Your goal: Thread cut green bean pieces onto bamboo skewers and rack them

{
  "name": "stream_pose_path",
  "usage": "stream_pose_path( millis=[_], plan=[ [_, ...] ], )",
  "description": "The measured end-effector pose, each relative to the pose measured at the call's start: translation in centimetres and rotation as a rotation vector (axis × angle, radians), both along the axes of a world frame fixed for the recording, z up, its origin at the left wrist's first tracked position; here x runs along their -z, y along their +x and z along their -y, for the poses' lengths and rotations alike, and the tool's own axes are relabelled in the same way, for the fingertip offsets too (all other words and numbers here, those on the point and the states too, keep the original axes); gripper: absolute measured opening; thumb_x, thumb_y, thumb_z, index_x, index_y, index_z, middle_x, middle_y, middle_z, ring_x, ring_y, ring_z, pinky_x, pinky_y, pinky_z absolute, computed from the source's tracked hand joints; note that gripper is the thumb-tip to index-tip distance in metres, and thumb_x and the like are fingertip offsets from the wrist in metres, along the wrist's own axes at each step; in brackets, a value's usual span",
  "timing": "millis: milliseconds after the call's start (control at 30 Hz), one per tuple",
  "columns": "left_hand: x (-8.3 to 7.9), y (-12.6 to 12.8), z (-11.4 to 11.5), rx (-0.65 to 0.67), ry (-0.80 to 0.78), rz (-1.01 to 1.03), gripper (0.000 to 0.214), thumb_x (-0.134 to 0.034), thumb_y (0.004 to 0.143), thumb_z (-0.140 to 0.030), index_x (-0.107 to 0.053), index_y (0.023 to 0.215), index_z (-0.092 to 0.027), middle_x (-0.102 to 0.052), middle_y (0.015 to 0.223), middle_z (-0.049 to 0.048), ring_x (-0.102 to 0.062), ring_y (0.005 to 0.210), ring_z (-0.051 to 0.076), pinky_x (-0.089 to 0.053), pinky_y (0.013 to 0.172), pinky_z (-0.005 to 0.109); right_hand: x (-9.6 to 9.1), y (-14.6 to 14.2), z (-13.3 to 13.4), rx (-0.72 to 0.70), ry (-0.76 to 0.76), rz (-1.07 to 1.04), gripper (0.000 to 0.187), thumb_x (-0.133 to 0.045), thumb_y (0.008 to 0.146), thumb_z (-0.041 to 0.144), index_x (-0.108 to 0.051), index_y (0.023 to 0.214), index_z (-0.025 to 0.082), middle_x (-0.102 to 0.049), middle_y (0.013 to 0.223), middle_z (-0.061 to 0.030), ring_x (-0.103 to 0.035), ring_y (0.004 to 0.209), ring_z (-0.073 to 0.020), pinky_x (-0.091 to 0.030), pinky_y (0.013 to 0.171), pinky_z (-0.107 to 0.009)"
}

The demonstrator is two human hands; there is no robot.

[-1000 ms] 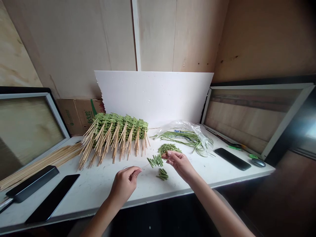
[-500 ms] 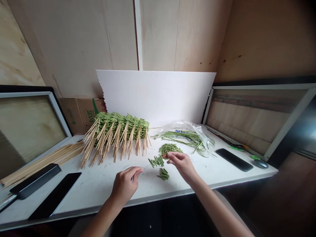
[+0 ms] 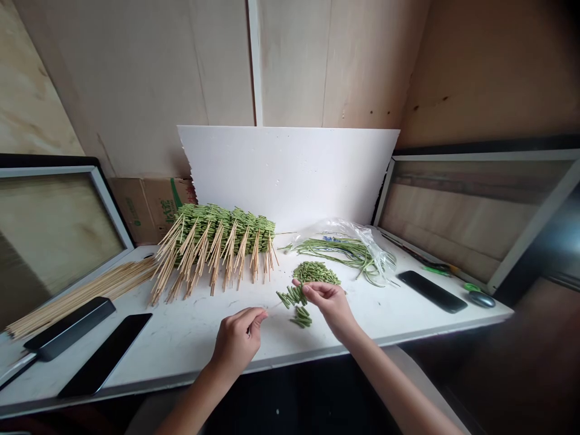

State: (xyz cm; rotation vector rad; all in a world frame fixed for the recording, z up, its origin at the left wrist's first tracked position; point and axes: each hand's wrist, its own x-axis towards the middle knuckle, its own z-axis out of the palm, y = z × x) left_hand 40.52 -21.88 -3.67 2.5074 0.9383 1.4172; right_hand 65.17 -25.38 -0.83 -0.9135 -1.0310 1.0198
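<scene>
My left hand (image 3: 238,339) pinches the near end of a thin bamboo skewer (image 3: 270,307) that points right toward a row of cut green bean pieces (image 3: 290,296). My right hand (image 3: 330,302) is closed in a pinch on the bean pieces at the skewer's far end. A few loose bean pieces (image 3: 301,316) lie just below, and a heap of cut bean pieces (image 3: 316,272) lies right behind my right hand. Finished bean skewers (image 3: 212,241) are stacked in rows at the back left of the white table (image 3: 181,338).
Uncut long beans (image 3: 344,251) lie on a clear plastic bag. Bare skewers (image 3: 81,296) lie at the left beside a cleaver (image 3: 63,329) and a black phone (image 3: 106,353). Another black phone (image 3: 432,291), scissors (image 3: 473,291) and a white foam board (image 3: 285,172) stand further off.
Both hands drifted slightly right and closer together. My right hand came down from the heap onto the row of bean pieces at the skewer tip.
</scene>
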Motion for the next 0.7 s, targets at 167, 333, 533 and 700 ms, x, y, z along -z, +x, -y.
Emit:
stream_pose_path(
  millis=[167, 333, 533, 700],
  plan=[
    [-0.8, -0.2, -0.1, -0.028, -0.028, -0.007, 0.023, -0.054, 0.1, -0.024, -0.073, 0.088, -0.019, -0.076, 0.077, 0.0038, -0.069, 0.063, 0.016, -0.049, 0.06, 0.024, 0.2, -0.4, 0.0, 0.003, -0.019, 0.04, 0.027, -0.084, 0.078, 0.047, -0.083, 0.085, 0.021, -0.081, 0.096, -0.0092, -0.072, 0.109, -0.0322, -0.054, 0.1, -0.045],
    [-1.5, -0.7, -0.7, -0.097, -0.066, -0.01, 0.028, -0.052, 0.101, -0.03, -0.072, 0.085, -0.019, -0.073, 0.069, 0.0021, -0.062, 0.054, 0.014, -0.045, 0.057, 0.023, -0.4, 0.3, -0.4, 0.023, -0.066, 0.065, 0.044, -0.079, 0.08, 0.053, -0.08, 0.11, 0.022, -0.077, 0.115, -0.0109, -0.071, 0.107, -0.0299, -0.059, 0.093, -0.045],
    [-1.7, -1.2, -1.3, -0.143, -0.09, -0.018, 0.03, -0.05, 0.101, -0.033, -0.071, 0.085, -0.019, -0.07, 0.066, 0.0009, -0.057, 0.051, 0.014, -0.043, 0.056, 0.023, -0.3, 2.5, -0.2, 0.008, -0.072, 0.64, 0.029, -0.077, 0.08, 0.051, -0.083, 0.08, 0.023, -0.08, 0.096, -0.0097, -0.072, 0.084, -0.0292, -0.056, 0.073, -0.04],
    [-1.6, -1.2, -1.4, -0.146, -0.1, -0.026, 0.029, -0.05, 0.101, -0.032, -0.071, 0.085, -0.019, -0.069, 0.064, 0.0009, -0.057, 0.051, 0.014, -0.043, 0.056, 0.023, 1.8, 3.2, -0.5, 0.111, -0.121, 0.899, 0.023, -0.077, 0.077, 0.04, -0.076, 0.061, 0.023, -0.074, 0.064, -0.0058, -0.066, 0.068, -0.025, -0.047, 0.067, -0.035]
  ],
)
